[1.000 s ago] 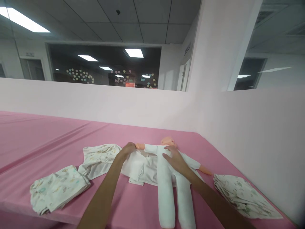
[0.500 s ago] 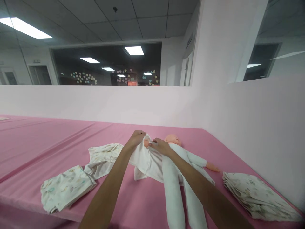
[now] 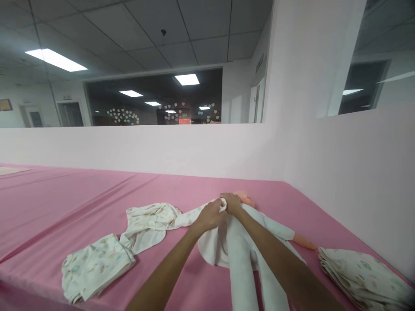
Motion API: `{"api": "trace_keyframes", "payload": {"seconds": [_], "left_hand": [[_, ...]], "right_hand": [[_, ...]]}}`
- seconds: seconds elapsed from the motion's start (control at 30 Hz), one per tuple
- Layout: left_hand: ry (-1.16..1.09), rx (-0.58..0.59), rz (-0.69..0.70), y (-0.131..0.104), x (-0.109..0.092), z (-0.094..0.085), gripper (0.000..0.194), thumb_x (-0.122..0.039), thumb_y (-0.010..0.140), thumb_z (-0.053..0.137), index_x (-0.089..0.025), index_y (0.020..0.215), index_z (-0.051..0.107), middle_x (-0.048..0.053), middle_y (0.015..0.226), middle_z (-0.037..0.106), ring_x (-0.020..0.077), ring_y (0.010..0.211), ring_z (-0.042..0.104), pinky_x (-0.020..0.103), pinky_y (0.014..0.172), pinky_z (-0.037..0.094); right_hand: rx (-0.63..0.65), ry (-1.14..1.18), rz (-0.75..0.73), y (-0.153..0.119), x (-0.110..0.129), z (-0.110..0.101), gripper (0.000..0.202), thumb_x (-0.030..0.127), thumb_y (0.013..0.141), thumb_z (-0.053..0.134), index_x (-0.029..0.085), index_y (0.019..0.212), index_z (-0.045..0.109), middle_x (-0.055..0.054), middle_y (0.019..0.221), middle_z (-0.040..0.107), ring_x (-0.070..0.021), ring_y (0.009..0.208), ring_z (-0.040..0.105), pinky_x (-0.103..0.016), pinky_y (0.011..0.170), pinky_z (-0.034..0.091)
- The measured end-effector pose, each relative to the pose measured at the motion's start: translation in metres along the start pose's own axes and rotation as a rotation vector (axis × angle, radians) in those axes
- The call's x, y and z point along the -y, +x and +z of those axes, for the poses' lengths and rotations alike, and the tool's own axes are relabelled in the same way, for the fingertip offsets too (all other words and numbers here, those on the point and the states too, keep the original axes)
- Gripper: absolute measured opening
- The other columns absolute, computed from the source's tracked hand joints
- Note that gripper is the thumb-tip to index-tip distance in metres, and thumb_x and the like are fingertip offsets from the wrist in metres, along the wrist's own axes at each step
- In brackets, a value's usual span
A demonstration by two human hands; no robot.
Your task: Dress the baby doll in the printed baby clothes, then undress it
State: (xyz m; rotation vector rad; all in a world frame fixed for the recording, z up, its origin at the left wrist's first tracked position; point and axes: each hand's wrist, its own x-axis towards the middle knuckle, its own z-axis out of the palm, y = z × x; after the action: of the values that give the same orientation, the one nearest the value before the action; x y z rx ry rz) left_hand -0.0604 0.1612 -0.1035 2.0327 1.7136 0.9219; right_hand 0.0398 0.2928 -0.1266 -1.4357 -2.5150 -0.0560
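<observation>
A baby doll with a white cloth body (image 3: 238,255) lies on its back, its head (image 3: 245,198) toward the wall. One bare doll hand (image 3: 304,241) points right; the other is out of sight. My left hand (image 3: 212,216) is closed on the bunched cloth of a white patterned baby shirt (image 3: 191,217), whose plain part hangs beside the doll. Close by, at the doll's shoulder, my right hand (image 3: 231,203) is closed against the rolled cloth edge. Its fingertips are hidden, so I cannot tell whether it holds cloth or the doll's arm.
Left of my arms lie a crumpled patterned garment (image 3: 151,222) and a folded patterned cloth (image 3: 97,265). Another folded cloth stack (image 3: 363,272) is at the right. A pink sheet (image 3: 81,203) covers the table, bordered by white walls (image 3: 145,149) behind and right.
My left hand has come down and right, close to my right hand. The shirt's patterned part now stretches leftward, and the doll hand seen between my hands is covered. The view has tilted upward.
</observation>
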Motion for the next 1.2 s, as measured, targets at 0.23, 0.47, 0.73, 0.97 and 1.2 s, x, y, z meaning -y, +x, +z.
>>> {"api": "trace_keyframes", "payload": {"seconds": [0.23,0.47,0.73,0.97,1.2], "left_hand": [[-0.348,0.308,-0.189,-0.058,0.023,0.025,0.046,-0.025,0.082,0.050,-0.024,0.128,0.043,0.000,0.089,0.058,0.0142,0.071,0.053,0.024,0.058,0.040],[-0.789,0.258,-0.119,-0.057,0.014,0.025,0.059,-0.034,0.088,0.054,-0.022,0.143,0.036,0.000,0.087,0.055,0.0121,0.072,0.052,0.025,0.069,0.043],[0.216,0.173,0.053,-0.034,-0.026,0.026,0.044,-0.035,0.093,0.039,-0.021,0.134,0.047,0.006,0.091,0.060,0.0263,0.092,0.058,0.040,0.081,0.044],[0.601,0.196,0.442,0.048,-0.088,0.098,0.043,-0.030,0.091,0.045,-0.018,0.132,0.047,0.012,0.132,0.052,0.0251,0.122,0.048,0.036,0.100,0.039],[0.733,0.365,0.397,0.096,-0.083,0.158,0.049,-0.025,0.080,0.061,-0.014,0.127,0.051,0.016,0.123,0.059,0.0296,0.109,0.058,0.042,0.092,0.044]], "right_hand": [[0.025,0.051,-0.077,-0.005,-0.021,-0.005,0.015,0.019,0.092,0.052,0.015,0.095,0.066,-0.005,0.093,0.068,-0.0160,0.084,0.062,-0.032,0.078,0.047],[-0.158,0.205,-0.082,-0.066,-0.047,-0.013,0.024,0.020,0.092,0.042,0.020,0.097,0.065,-0.004,0.104,0.068,-0.0153,0.099,0.058,-0.024,0.083,0.038],[-0.189,0.227,0.315,-0.223,-0.144,-0.008,0.024,0.031,0.085,0.045,0.019,0.065,0.047,0.000,0.065,0.056,-0.0145,0.060,0.050,-0.026,0.055,0.029],[-0.079,0.266,0.260,-0.249,-0.157,0.012,0.021,0.025,0.076,0.051,0.019,0.059,0.041,-0.001,0.070,0.055,-0.0172,0.073,0.051,-0.027,0.064,0.032],[-0.181,0.102,0.561,-0.247,-0.152,0.021,0.015,0.028,0.081,0.054,0.017,0.088,0.060,-0.012,0.103,0.062,-0.0255,0.097,0.055,-0.032,0.078,0.037]]}}
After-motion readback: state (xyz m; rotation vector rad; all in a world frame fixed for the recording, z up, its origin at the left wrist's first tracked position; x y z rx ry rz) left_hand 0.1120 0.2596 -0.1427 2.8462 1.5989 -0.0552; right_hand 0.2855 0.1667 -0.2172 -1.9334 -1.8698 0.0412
